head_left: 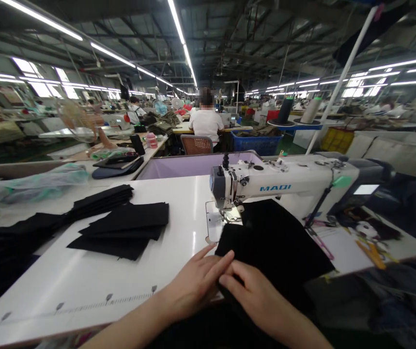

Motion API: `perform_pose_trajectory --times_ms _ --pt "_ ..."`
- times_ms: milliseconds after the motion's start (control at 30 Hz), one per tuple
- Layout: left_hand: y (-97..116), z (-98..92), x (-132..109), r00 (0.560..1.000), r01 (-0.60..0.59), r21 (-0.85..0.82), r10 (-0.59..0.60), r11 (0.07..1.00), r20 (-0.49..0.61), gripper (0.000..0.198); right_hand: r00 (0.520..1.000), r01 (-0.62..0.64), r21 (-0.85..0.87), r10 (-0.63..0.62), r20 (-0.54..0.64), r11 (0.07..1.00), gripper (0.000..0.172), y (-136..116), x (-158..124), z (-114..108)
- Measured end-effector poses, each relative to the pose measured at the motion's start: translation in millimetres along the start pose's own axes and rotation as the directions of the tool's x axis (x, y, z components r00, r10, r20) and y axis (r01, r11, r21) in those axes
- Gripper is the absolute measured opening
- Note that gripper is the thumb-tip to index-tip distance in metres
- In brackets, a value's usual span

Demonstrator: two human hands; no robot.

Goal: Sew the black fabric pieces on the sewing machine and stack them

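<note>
A piece of black fabric (pixel 276 242) lies on the white table under the needle of a white sewing machine (pixel 284 182). My left hand (pixel 193 283) rests at the fabric's near left edge, fingers stretched out and pressing down on it. My right hand (pixel 254 295) lies beside it on the same fabric, fingers bent and pinching the near edge. The fingertips of both hands nearly touch.
Stacks of cut black pieces (pixel 124 228) lie to the left on the white table (pixel 84 281), with more black cloth (pixel 4 247) at the far left. A person in a white shirt (pixel 206 123) sits at the station ahead. Thread cones (pixel 311 110) stand behind the machine.
</note>
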State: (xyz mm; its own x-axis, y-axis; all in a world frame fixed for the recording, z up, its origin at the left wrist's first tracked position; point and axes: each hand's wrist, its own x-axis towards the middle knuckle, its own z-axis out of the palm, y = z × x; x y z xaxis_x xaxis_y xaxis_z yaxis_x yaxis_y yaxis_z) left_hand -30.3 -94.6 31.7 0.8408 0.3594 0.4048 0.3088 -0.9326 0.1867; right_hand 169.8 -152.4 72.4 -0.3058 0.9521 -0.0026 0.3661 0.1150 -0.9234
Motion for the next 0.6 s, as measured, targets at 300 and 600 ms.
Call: perform_pose_trajectory --times_ms 300,600 --pt "-22 -35.7 -60 0.973 0.111 0.192 -0.145 0.975 0.178 0.045 0.995 0.096 -0.342 -0.083 0.053 0.935 0.074 71 -20 -27" --pt "-9 -38.9 -47 0.901 0.18 0.14 -0.221 0.974 0.374 0.062 0.956 0.029 -0.669 -0.217 -0.2 0.743 0.07 124 -21 -66"
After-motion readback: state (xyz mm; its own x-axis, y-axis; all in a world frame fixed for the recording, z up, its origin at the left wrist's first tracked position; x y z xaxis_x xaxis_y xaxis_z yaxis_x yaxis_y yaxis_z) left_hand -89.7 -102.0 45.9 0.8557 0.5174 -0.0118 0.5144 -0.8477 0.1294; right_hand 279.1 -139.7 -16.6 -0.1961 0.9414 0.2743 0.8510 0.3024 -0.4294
